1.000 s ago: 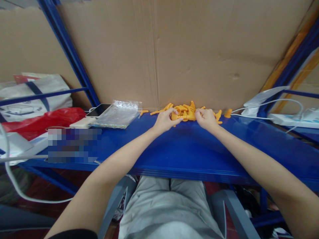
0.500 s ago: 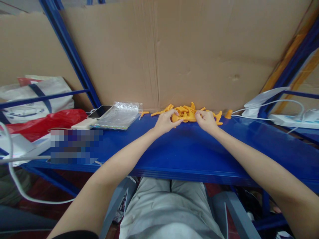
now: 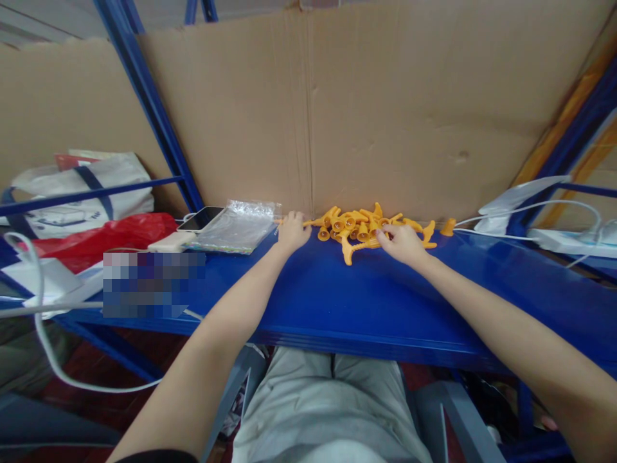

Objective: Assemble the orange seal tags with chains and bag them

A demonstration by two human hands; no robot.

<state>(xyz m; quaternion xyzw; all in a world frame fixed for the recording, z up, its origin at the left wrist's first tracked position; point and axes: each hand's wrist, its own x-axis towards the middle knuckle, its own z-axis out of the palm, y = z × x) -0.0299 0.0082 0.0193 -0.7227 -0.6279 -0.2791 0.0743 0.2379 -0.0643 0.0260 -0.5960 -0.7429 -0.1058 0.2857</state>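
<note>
Both hands [image 3: 347,238] at orange pieces [image 3: 359,226] — loose pile

Both arms bare, stretched forward and converging. Left hand [image 3: 292,231] far out, palm down, fingers curled loosely, knuckles up, wrist straight in line with the forearm. Right hand [image 3: 402,244] palm down too, fingers bent, tips pointing left toward the other hand, wrist slightly cocked inward. Hands apart, left one a bit further forward. Elbows low near frame bottom, dark sleeve edge at left upper arm.
</note>
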